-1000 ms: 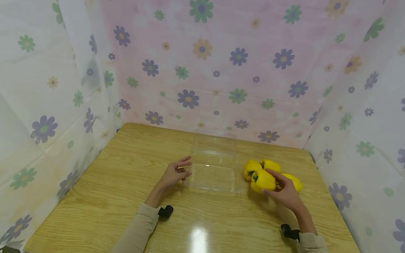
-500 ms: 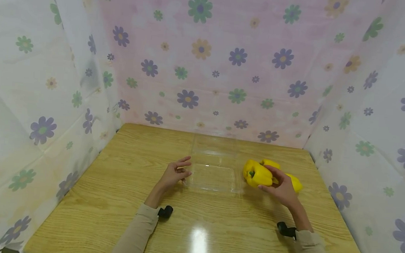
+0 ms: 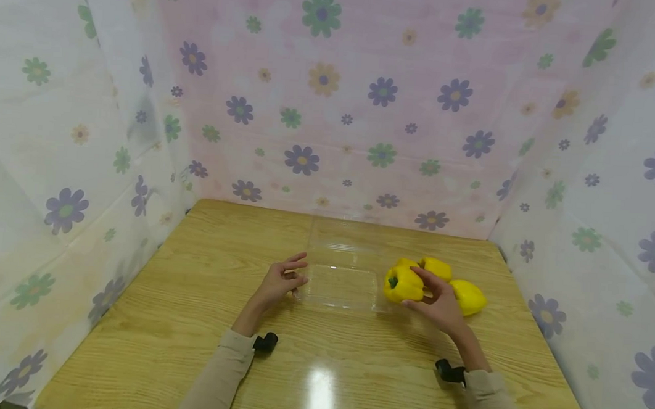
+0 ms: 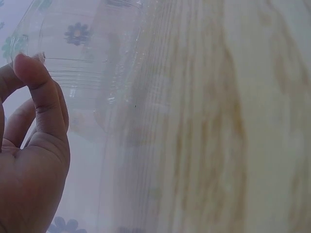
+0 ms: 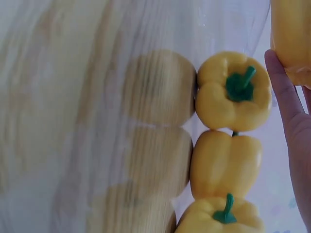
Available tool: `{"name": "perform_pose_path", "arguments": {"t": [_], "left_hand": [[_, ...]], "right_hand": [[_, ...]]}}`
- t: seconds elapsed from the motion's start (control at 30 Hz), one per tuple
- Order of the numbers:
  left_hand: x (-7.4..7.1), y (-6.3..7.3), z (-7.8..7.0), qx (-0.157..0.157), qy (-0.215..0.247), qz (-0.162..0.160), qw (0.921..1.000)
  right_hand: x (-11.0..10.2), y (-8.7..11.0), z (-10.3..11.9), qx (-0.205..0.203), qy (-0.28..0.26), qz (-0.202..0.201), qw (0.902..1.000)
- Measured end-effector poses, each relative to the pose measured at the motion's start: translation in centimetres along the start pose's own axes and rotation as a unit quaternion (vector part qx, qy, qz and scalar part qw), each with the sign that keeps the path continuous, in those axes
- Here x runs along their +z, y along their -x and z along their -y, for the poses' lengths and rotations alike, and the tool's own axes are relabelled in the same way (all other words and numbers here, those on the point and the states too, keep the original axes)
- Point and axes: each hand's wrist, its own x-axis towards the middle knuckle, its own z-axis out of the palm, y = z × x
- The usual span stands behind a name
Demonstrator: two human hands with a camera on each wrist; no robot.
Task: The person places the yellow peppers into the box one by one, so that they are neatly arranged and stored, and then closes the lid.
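Note:
My right hand (image 3: 441, 306) grips a yellow bell pepper (image 3: 403, 285) between thumb and fingers, beside the right wall of a clear plastic container (image 3: 341, 306). In the right wrist view the held pepper (image 5: 291, 36) is cut off at the upper right, well away from the resting peppers. The container stands with its hinged lid (image 3: 344, 230) laid back toward the wall. At the container's left edge is my left hand (image 3: 276, 283), its fingers loosely bent and thumb apart from the index finger. The left wrist view shows the thumb (image 4: 31, 70) right by the clear plastic.
Three more yellow bell peppers lie at the right of the wooden table (image 3: 320, 346): one behind the held pepper (image 3: 408, 262), one at the back (image 3: 436, 268) and one nearer the right edge (image 3: 469, 298). Flower-patterned cloth (image 3: 344, 100) encloses the table behind and on both sides.
My right hand has lifted the front yellow pepper from the group and carried it left toward the container. My left hand has stayed in place.

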Motion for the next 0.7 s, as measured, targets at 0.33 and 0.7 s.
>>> {"name": "perform_pose_path", "arguments": {"t": [0.33, 0.7], "left_hand": [[0.0, 0.2, -0.2, 0.004, 0.004, 0.004, 1.0000], [0.1, 0.1, -0.2, 0.004, 0.003, 0.002, 1.0000]], "right_hand": [[1.3, -0.5, 0.2, -0.016, -0.004, 0.004, 0.9999], [2.4, -0.8, 0.5, -0.016, -0.011, 0.014, 0.9997]]}}
